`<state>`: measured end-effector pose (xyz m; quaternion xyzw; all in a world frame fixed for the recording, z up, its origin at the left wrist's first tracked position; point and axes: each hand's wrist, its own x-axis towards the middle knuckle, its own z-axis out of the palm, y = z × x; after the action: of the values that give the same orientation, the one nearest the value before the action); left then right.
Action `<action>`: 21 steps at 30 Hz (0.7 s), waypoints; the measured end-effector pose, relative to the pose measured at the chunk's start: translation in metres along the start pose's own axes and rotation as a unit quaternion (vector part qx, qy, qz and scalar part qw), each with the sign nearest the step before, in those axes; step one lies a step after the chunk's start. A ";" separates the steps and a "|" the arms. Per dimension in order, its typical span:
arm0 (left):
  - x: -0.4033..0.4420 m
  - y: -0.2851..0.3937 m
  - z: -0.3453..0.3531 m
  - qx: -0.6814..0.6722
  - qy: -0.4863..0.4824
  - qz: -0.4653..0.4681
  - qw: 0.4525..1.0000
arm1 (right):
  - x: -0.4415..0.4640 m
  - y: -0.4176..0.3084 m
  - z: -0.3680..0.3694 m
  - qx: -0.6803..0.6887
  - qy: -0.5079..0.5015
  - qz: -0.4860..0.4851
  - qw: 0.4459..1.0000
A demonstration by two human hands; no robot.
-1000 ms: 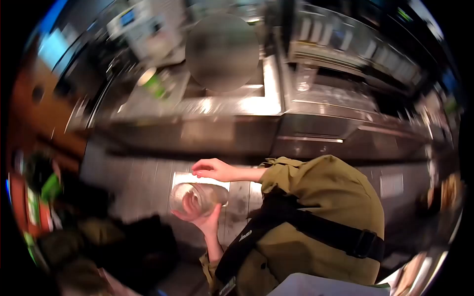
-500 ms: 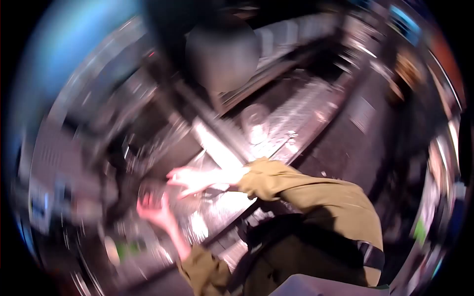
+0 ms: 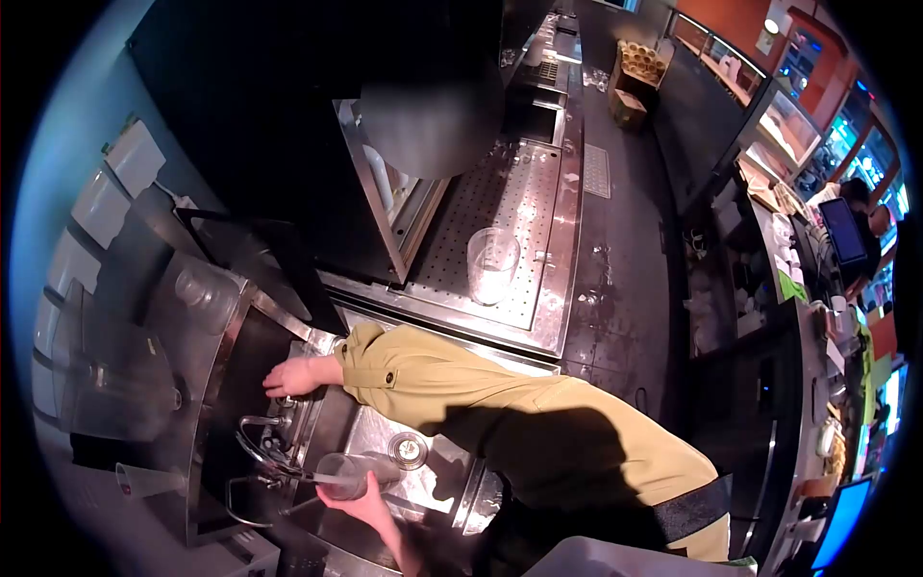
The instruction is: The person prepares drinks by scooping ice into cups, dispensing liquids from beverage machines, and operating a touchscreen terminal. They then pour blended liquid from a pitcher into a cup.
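Observation:
My left hand (image 3: 354,502) is wrapped around a clear plastic cup (image 3: 340,476), held tilted at the end of the tap's spout, above the metal sink (image 3: 423,490). At the base of the curved metal tap (image 3: 258,440), my right hand (image 3: 300,376) has its fingers closed over the tap handle (image 3: 286,402); the thumb is hidden. A round drain strainer (image 3: 409,450) shows in the sink bottom. Whether water runs into the cup I cannot make out.
A clear pitcher (image 3: 492,265) stands on the perforated drain board (image 3: 519,212) beyond my right arm. Clear containers (image 3: 204,288) sit behind the tap. A dark cabinet (image 3: 260,125) rises ahead. Past the wet floor, a counter (image 3: 784,240) holds many items, with a person (image 3: 856,231) beyond.
The view has steadied and turned. Both hands were blurred, near each other, and apart from the tap; now the left one grips a cup at the spout and the right one is on the handle.

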<state>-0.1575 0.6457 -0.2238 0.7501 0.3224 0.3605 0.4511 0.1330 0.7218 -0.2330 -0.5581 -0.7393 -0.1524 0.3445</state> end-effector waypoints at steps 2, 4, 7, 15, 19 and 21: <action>-0.005 0.001 0.001 0.005 -0.023 -0.023 0.999 | 0.000 0.005 0.006 -0.128 -0.092 0.006 0.987; -0.011 -0.005 0.008 0.056 -0.064 -0.020 0.996 | 0.000 -0.012 -0.004 -0.167 -0.102 0.113 0.974; -0.007 0.000 0.010 -0.017 -0.001 -0.105 0.994 | -0.006 -0.028 -0.005 -0.135 -0.092 0.190 0.968; -0.017 -0.024 0.018 0.054 -0.030 0.019 0.998 | 0.006 -0.040 -0.010 -0.031 -0.212 0.341 0.915; -0.018 -0.025 0.019 -0.055 0.074 -0.079 0.993 | -0.009 -0.042 -0.004 -0.024 -0.225 0.312 0.923; -0.030 -0.013 0.025 0.114 0.014 0.049 0.992 | -0.011 -0.044 -0.007 0.000 -0.231 0.327 0.917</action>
<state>-0.1543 0.6155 -0.2519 0.8063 0.3310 0.3535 0.3395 0.0964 0.6953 -0.2281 -0.7880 -0.5749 0.1017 0.1954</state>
